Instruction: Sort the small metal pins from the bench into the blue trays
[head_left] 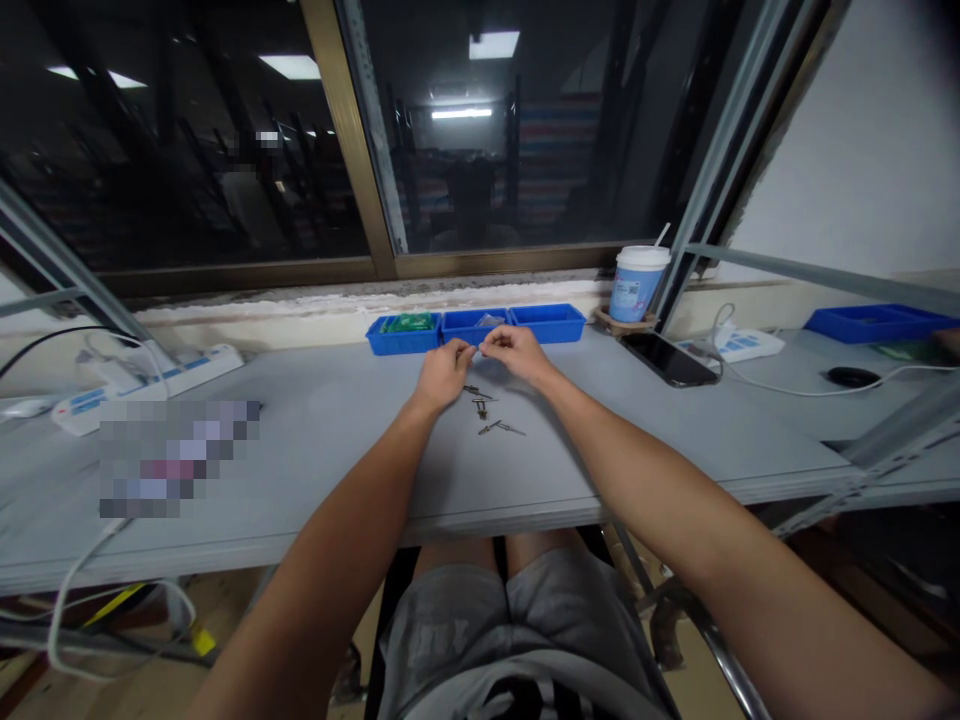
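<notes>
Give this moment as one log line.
left hand, right hand: fingertips close together | anything held: unclear | on desk: loose metal parts | behind: blue trays

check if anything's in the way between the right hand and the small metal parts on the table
Nothing visible does: only bare grey tabletop separates the right hand from the small metal parts. The left hand is close to the parts, left of that path; the blue bins stand beyond both hands.
</notes>
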